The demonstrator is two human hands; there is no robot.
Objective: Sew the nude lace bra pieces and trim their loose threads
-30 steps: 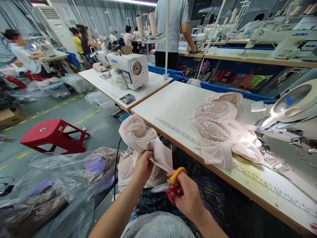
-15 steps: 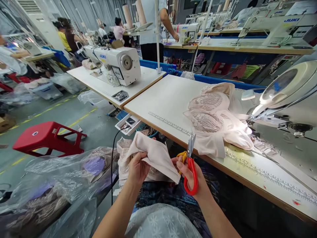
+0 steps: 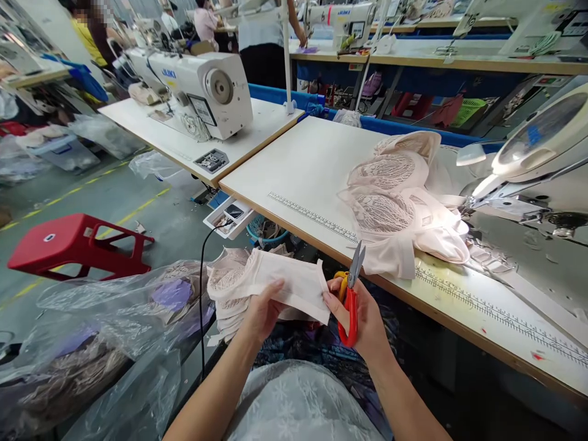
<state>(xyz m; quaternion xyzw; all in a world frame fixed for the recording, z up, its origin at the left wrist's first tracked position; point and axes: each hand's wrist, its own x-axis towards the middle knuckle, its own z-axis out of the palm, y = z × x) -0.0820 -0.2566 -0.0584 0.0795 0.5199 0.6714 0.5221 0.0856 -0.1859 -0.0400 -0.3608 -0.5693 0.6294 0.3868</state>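
Over my lap, a pale pink bra (image 3: 294, 278) has its smooth side band stretched out between my hands. My left hand (image 3: 263, 312) grips the band near its middle, thumb on top. The fingertips of my right hand (image 3: 362, 315) pinch the band's end edge. That same hand carries scissors (image 3: 353, 288) with one red and one yellow handle loop, blades up and slightly parted. More pale bras (image 3: 390, 196) lie on the white sewing table to the right, partly under the machine head. A lace-trimmed stack (image 3: 229, 315) rests beneath the bra in my hands.
The sewing machine (image 3: 542, 177) with its lamp stands at the right. Another machine (image 3: 197, 92) sits on the adjoining table. A small open drawer (image 3: 228, 217) juts below the table edge. Plastic bags of garments (image 3: 124, 324) and a red stool (image 3: 82, 248) are at the left.
The bra's band has been turned and spread flat; it was folded before. My left hand has moved slightly right and up along it. The head view has tilted down a little.
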